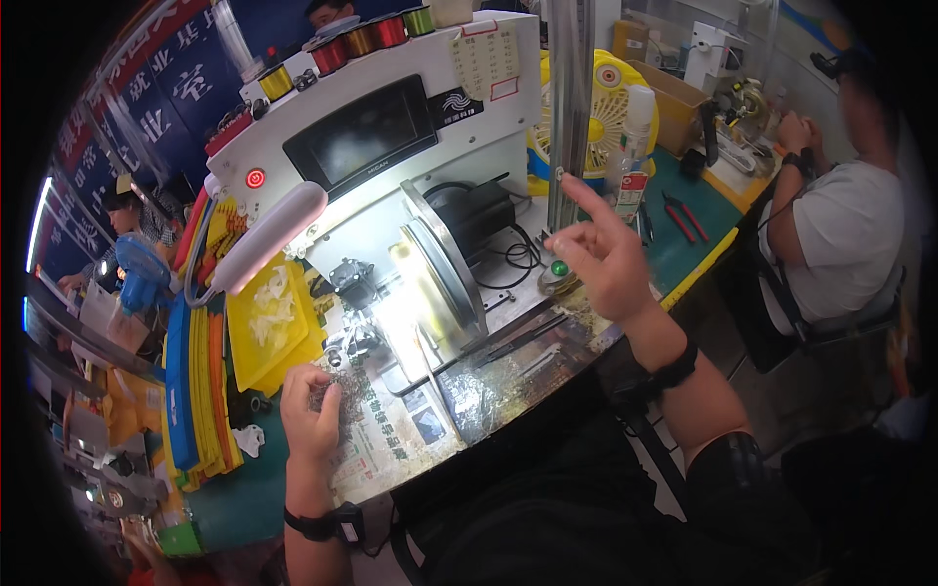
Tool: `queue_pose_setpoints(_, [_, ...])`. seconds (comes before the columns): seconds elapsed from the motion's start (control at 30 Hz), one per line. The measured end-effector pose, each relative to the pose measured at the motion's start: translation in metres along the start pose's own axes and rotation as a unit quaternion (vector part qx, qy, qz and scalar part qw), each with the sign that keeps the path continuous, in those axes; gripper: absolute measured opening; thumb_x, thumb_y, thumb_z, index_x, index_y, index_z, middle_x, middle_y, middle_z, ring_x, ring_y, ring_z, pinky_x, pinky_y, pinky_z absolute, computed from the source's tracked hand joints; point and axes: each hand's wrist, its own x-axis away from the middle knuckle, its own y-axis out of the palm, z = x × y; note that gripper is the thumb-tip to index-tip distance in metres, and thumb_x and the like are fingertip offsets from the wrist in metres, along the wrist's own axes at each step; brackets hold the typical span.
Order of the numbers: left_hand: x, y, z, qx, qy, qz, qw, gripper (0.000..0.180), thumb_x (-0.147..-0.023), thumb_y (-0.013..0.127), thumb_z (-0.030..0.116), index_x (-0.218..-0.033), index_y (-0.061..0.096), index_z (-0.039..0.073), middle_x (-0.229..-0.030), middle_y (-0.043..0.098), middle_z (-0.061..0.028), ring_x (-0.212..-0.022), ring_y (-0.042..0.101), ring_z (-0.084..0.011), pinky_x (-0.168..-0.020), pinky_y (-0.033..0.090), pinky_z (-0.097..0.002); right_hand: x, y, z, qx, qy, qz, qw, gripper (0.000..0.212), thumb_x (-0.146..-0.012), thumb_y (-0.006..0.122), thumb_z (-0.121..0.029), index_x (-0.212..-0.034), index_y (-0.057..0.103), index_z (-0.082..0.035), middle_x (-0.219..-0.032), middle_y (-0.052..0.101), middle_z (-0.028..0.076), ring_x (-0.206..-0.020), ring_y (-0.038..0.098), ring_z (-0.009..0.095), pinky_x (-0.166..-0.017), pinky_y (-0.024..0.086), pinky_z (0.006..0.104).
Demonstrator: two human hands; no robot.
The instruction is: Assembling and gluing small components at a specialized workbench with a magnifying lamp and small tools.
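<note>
My right hand is raised at the right of the machine. Its index finger stretches up to the shiny upright post, its tip at or very near a small fitting there; the other fingers are bent. A round green knob sits just beside this hand. My left hand rests on the printed sheet covering the bench, fingers loosely curled, thumb apart, nothing visible in it. Beyond it stand small metal clamp parts. Between my hands is a brightly lit wheel under a curved metal guard.
The white machine housing carries a dark screen, a red-lit button and thread spools. A lamp overhangs a yellow tray. At right are a yellow fan, red-handled pliers and a seated person.
</note>
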Motion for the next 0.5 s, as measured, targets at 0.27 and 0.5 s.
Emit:
queue_pose_setpoints(0.27, [0.002, 0.001, -0.004, -0.001, -0.017, -0.004, 1.0, 0.013, -0.08, 0.067, 0.0, -0.09, 0.06, 0.001, -0.095, 0.06, -0.0131, -0.087, 0.058, -0.0274, -0.08, 0.047, -0.034, 0.029, -0.006, 0.004, 0.183, -0.14, -0.079, 0.97, 0.046, -0.086, 0.068, -0.002, -0.131, 0.059, 0.003, -0.142, 0.056, 0.025, -0.09, 0.072, 0.019, -0.076, 0.057, 0.0285])
queue_pose_setpoints(0.5, [-0.002, 0.001, 0.002, 0.005, -0.026, -0.014, 1.0, 0.011, -0.08, 0.067, -0.001, -0.088, 0.06, 0.001, -0.093, 0.06, -0.0122, -0.087, 0.058, -0.026, -0.08, 0.047, -0.0332, 0.029, 0.01, 0.014, 0.268, -0.091, -0.05, 0.958, 0.063, -0.082, 0.073, -0.006, -0.141, 0.051, -0.001, -0.151, 0.046, 0.023, -0.092, 0.073, 0.023, -0.08, 0.057, 0.0324])
